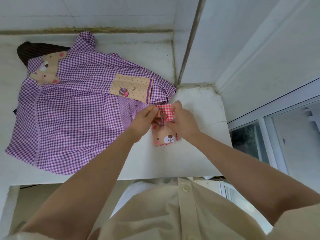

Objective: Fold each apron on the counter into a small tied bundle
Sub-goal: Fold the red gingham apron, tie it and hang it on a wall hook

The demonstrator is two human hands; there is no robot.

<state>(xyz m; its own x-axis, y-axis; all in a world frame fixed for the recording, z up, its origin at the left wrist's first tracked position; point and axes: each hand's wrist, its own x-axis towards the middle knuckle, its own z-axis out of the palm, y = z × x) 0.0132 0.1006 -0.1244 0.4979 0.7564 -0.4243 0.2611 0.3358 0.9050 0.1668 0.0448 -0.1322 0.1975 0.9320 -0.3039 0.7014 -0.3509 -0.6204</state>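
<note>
Both hands work at the red gingham bundle [164,126] on the white tabletop [199,153]: the left hand [144,119] and right hand [181,121] each pinch its blue strings [161,118] in a narrow grip, apparently tying the knot. Next probably comes pulling it tight. Just beyond the bundle, the purple gingham apron [78,108] lies unfolded; bare tabletop lies right of the bundle, toward the edge.

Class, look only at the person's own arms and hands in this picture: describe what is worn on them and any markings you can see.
Both forearms are bare; no watch, ring, bracelet or glove shows on the left hand or the right hand. The sleeves end high on the arms, and the cream sleeve on the right arm belongs to a cream button-front shirt with pale round buttons. No tattoos or other markings are visible.
</note>
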